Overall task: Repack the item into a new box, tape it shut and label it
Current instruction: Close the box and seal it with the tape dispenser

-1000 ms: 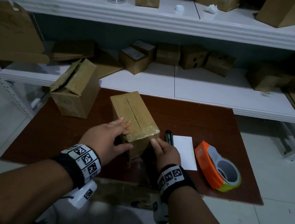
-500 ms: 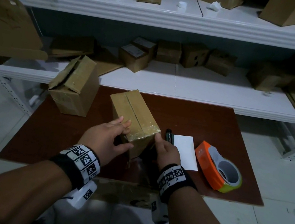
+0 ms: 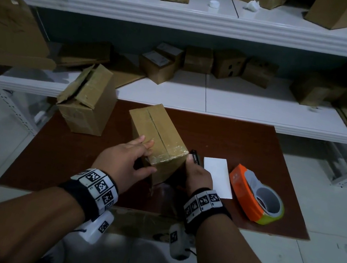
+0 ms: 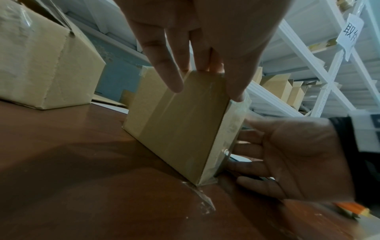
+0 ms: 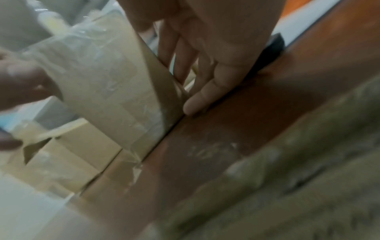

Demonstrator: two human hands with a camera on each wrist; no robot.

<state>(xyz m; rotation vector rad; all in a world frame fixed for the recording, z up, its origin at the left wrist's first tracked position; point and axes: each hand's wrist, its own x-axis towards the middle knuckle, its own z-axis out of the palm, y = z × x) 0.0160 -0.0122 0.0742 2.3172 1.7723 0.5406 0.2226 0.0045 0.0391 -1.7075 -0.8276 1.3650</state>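
Steadying taped box, left hand, right hand

Matt brown cardboard box banded in glossy, wrinkled clear tape; smooth reddish-brown wood-look board, faintly sheened; plain matt white paper label; glossy orange plastic tape dispenser.

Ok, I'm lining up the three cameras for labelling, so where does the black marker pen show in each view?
Head: the black marker lies on the brown board, between the taped box and the white label, just past the right hand.
Left wrist: not clearly in it; the right hand covers that spot.
Right wrist: a dark shape at upper right behind the fingers, probably the marker.
Shared landmark: the taped box's near corner.
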